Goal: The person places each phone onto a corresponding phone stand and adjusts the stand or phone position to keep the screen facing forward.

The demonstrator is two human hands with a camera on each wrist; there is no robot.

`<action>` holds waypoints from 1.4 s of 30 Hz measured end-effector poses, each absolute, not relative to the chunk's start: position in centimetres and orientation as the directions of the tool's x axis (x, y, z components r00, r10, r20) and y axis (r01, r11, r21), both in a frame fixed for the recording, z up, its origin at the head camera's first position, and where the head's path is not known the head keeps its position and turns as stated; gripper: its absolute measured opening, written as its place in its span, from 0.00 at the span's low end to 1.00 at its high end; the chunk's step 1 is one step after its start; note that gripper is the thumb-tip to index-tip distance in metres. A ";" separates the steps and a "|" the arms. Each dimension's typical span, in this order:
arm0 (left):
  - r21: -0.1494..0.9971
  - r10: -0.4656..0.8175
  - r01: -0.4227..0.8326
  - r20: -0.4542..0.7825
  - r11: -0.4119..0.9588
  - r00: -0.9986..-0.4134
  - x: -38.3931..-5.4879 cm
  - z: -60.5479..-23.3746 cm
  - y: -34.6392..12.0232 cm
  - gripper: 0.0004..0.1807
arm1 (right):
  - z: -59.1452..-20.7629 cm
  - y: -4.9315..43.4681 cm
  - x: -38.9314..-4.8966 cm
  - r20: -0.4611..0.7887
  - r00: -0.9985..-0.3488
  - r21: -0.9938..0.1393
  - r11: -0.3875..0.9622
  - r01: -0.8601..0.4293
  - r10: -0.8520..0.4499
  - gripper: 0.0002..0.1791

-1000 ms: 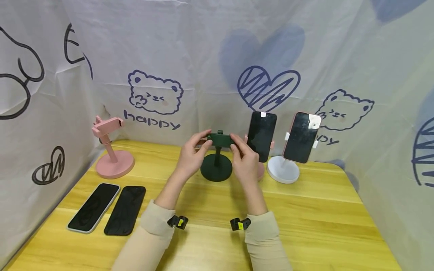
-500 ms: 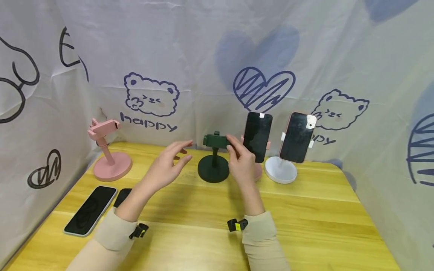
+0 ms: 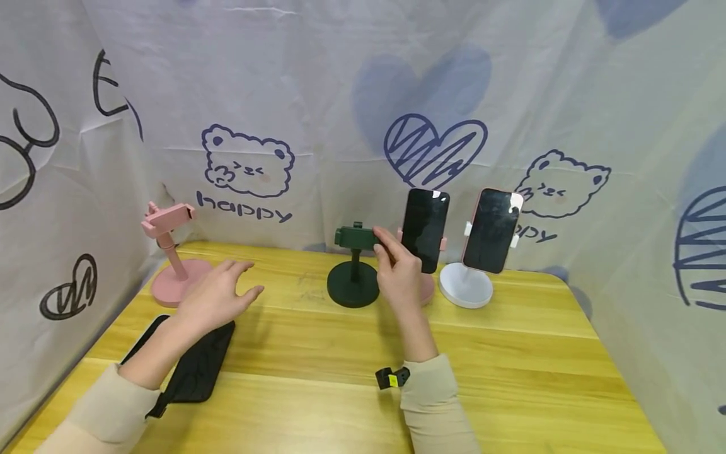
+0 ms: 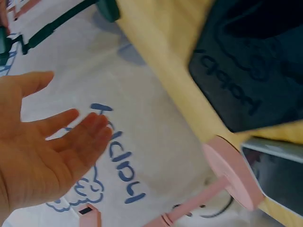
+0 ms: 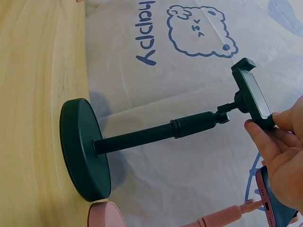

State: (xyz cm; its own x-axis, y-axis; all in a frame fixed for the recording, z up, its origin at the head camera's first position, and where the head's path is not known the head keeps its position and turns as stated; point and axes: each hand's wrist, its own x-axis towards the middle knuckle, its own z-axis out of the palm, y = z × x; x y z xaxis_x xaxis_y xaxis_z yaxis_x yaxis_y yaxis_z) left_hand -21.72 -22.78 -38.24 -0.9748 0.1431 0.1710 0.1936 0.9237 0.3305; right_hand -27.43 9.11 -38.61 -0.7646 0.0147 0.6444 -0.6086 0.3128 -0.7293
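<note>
A dark green phone stand (image 3: 353, 285) stands upright near the back of the table. My right hand (image 3: 399, 277) pinches the right end of its clamp (image 5: 254, 97) between thumb and fingers; the clamp holds no phone. My left hand (image 3: 211, 304) is in the air at the left, fingers spread and holding nothing. Under the left hand and forearm lie a black phone (image 3: 200, 369) and a pale-edged phone (image 3: 147, 332), both partly hidden in the head view. Just behind the left hand is a pink phone stand (image 3: 170, 230) with a bare clamp.
At the right, a pink stand (image 3: 427, 291) bears a dark phone (image 3: 425, 230), and a white stand (image 3: 466, 287) bears another phone (image 3: 491, 230). A printed cloth (image 3: 329, 126) hangs behind the wooden table (image 3: 317, 403).
My left hand has let go of the green stand's clamp and moved left, over the phones lying on the table. My right hand has stayed on the clamp's right end.
</note>
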 end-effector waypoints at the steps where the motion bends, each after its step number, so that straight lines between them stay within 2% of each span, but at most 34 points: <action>1: 0.309 0.137 0.175 0.139 0.935 -0.981 -21.6 -38.5 -23.1 0.34 | -38.6 9.1 -27.4 0.645 -0.764 -0.729 0.313 -0.609 0.015 0.19; 8: 0.182 0.115 0.093 -0.115 0.979 -0.987 -20.2 -40.5 -25.1 0.42 | -38.7 9.2 -27.5 0.641 -0.767 -0.728 0.326 -0.602 0.015 0.19; 13: 0.140 0.100 0.070 -0.217 0.988 -0.971 -19.7 -41.9 -25.6 0.46 | -38.7 9.3 -27.7 0.656 -0.755 -0.720 0.312 -0.620 0.013 0.19; 23: 0.083 0.055 0.036 -0.243 0.996 -0.968 -19.3 -43.2 -25.3 0.43 | -38.8 9.1 -27.6 0.662 -0.749 -0.712 0.317 -0.626 0.008 0.19; 42: 0.183 0.021 -0.033 -0.286 0.983 -0.958 -18.6 -43.5 -25.7 0.45 | -38.6 9.2 -27.4 0.664 -0.747 -0.713 0.315 -0.626 0.018 0.19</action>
